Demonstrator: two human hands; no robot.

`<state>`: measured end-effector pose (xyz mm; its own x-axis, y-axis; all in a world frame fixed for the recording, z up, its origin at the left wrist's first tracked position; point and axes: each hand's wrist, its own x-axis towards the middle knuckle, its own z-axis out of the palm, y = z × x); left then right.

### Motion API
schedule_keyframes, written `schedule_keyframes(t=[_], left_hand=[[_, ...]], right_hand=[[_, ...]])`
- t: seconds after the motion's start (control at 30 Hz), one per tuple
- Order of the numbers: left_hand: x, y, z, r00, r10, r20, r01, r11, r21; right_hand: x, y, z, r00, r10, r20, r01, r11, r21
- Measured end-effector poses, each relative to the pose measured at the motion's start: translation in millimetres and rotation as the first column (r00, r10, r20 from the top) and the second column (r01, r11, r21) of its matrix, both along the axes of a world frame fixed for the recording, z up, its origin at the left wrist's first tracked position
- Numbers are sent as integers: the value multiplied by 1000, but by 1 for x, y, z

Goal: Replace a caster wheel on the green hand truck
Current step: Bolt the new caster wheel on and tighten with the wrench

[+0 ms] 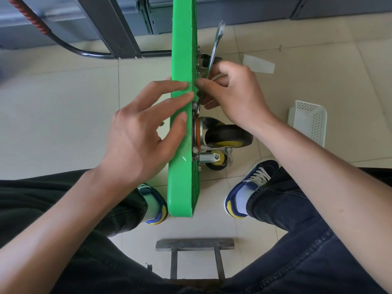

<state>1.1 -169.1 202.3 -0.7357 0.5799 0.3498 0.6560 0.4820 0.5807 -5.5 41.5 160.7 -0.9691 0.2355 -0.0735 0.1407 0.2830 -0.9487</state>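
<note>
The green hand truck deck (182,49) stands on its edge between my feet, its underside facing right. My left hand (146,126) rests on the deck's upper edge with fingers spread and straight. My right hand (231,92) grips a silver wrench (215,47) that angles up and away, its lower end at the deck's underside just above a caster. That caster wheel (229,135), black tyre on a yellow hub in a chrome bracket, sits on the underside below my right hand. A smaller wheel (218,162) shows beneath it. Another caster (206,60) is partly hidden behind the wrench.
A white perforated basket (307,122) stands on the tiled floor at right. A pale paper scrap (258,63) lies beyond my right hand. The truck's black handle tube (84,52) runs along the floor at back left. A grey metal stool frame (195,245) sits between my knees.
</note>
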Motion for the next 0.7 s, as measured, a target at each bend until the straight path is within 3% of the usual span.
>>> schedule_keyframes(t=[0.7], left_hand=[[-1,0,-1,1000,-8,-11,8,1000,4]], right_hand=[[-28,-2,-13,973,-45,226,75,989,-125]])
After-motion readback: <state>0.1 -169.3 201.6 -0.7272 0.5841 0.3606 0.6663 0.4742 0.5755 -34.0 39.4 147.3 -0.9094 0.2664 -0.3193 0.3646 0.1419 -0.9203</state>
